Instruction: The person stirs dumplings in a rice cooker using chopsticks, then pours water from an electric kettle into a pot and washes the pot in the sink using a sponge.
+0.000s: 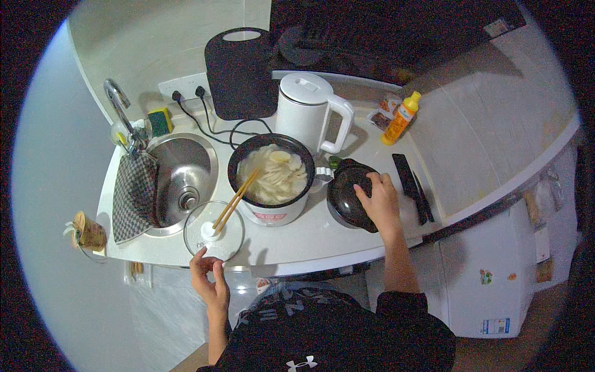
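Note:
My right hand (382, 204) rests on a glossy dark bowl or lid (348, 197) right of the electric pot; whether its fingers grip it is unclear. My left hand (210, 279) is at the counter's front edge, fingers apart and curved, beside the near rim of a glass lid (193, 232) with a white knob. The electric pot (272, 215) stands uncovered, holding pale sliced food in cloudy liquid. Wooden chopsticks (237, 200) lean over its near left rim, their lower ends in the food and their other ends above the glass lid.
A steel sink (186, 158) with a faucet (116, 95) and checked cloth (135, 197) lies left. Behind the pot stand a white kettle (302, 111) and black cutting board (239, 74), with power cords (204, 128) between. A yellow-capped bottle (401, 118) and black knife-like items (409, 186) lie right.

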Tool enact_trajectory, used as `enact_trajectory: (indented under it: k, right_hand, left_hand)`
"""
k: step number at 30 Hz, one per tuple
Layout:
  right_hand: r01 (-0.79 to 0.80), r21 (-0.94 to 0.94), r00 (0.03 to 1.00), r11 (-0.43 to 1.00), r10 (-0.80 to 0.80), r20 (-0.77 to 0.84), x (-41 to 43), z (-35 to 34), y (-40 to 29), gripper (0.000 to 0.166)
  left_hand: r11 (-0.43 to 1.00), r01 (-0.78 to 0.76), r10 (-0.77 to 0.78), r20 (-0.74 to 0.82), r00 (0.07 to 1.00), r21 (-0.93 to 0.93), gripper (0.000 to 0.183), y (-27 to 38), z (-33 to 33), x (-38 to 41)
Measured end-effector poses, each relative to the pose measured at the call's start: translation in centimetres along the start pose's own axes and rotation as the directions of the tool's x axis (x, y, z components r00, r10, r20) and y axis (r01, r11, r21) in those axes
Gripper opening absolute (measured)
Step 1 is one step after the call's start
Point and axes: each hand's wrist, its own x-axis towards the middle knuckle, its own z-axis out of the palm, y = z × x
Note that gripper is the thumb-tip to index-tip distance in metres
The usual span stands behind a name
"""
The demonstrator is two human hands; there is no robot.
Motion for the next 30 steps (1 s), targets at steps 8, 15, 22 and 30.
enact_trajectory:
  k: [8, 15, 22, 30]
  right_hand:
    - [0.082, 0.092, 0.99, 0.992, -0.071, -0.124, 0.7, -1.7, 1.1, 0.036]
    - [-0.191, 0.77, 0.957, 0.609, 0.291, 0.007, 3.3, -8.2, 3.2, 0.036]
    - [-0.062, 0.949, 0.966, -0.309, 0.223, 0.135, 2.5, -4.8, 13.9, 0.042]
    - [-0.055, 0.857, 0.936, -0.513, 0.272, 0.223, 5.4, -1.8, 13.5, 0.04]
  left_hand:
    - [1.0, -0.008, 0.007, -0.025, 1.0, -0.025, 0.032, -0.1, 0.2, -0.2]
    - [0.998, -0.043, 0.043, -0.011, 0.999, -0.044, 0.031, 0.0, 0.8, -0.2]
    - [0.999, -0.03, 0.03, 0.008, 1.0, -0.04, 0.031, 0.4, 1.4, -0.2]
    - [0.999, -0.045, 0.045, -0.003, 0.999, 0.014, 0.031, 1.0, 1.7, -0.4]
